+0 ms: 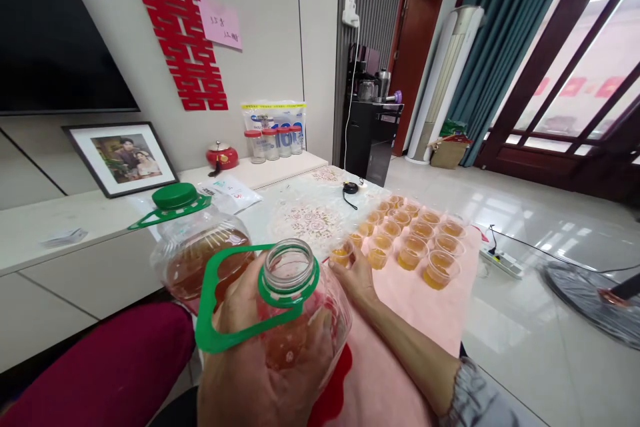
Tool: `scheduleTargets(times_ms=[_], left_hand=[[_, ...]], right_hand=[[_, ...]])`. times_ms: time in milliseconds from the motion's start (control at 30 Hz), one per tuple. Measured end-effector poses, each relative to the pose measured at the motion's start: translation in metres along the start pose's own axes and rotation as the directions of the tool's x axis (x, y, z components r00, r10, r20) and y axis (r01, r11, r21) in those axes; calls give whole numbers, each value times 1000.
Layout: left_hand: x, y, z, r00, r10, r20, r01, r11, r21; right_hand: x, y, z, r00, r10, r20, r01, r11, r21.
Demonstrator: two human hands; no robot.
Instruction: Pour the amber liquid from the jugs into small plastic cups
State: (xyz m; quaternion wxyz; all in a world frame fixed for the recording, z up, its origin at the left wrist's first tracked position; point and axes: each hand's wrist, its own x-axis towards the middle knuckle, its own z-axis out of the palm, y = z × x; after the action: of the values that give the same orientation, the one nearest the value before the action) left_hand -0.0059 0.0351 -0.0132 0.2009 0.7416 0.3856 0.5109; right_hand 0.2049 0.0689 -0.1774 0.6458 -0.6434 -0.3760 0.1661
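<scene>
My left hand (250, 367) is wrapped round a clear plastic jug (291, 273) close to the camera. The jug is uncapped, with a green carry handle (213, 323) at its neck and amber-brown liquid inside. My right hand (357, 280) reaches forward, its fingers closed round a small clear plastic cup (342, 255) of amber liquid at the near left of the cups. Several similar filled cups (413, 252) stand in rows on a pink cloth (400, 327). A second jug (200, 260) of brown liquid, topped by a green cap (175, 196), stands left of my left hand.
A black tape measure (351, 187) lies on the floral table cover (310, 221). On the white cabinet are a framed photo (125, 159), a red pot (222, 157) and red-lidded jars (271, 145). Maroon fabric (125, 367) fills the lower left. A power strip (501, 261) lies on the floor.
</scene>
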Motion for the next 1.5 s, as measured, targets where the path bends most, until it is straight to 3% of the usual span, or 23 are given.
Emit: scheduleTargets(times_ms=[233, 367, 500, 733, 867, 1000, 1167, 1333, 1500], left_hand=[[2, 0, -5, 996, -20, 90, 23, 999, -28], [-1, -4, -3, 993, -85, 79, 85, 996, -1], [-5, -8, 2, 998, -69, 5, 69, 996, 54], [-7, -12, 1, 999, 45, 23, -48, 986, 159], [-6, -12, 6, 997, 75, -4, -73, 983, 169], [-6, -12, 8, 991, 130, -43, -121, 978, 171], [-3, -4, 8, 992, 117, -46, -110, 984, 138], [-1, 1, 13, 971, 175, -160, -144, 971, 188], [-2, 0, 13, 968, 215, -129, -178, 951, 253]], right_hand=[[1, 3, 3, 998, 27, -56, -22, 996, 90], [-8, -16, -6, 999, 32, -39, -27, 992, 120], [-10, -53, -19, 1000, 20, 2, -20, 988, 156], [-1, -145, -45, 976, -141, 166, 120, 984, 131], [2, -191, -52, 910, -341, 238, 340, 939, 43], [7, -220, -53, 826, -483, 290, 514, 857, -39], [14, -238, -52, 702, -613, 363, 696, 698, -169], [16, -249, -53, 572, -701, 427, 817, 535, -217], [16, -256, -55, 499, -734, 461, 866, 445, -228]])
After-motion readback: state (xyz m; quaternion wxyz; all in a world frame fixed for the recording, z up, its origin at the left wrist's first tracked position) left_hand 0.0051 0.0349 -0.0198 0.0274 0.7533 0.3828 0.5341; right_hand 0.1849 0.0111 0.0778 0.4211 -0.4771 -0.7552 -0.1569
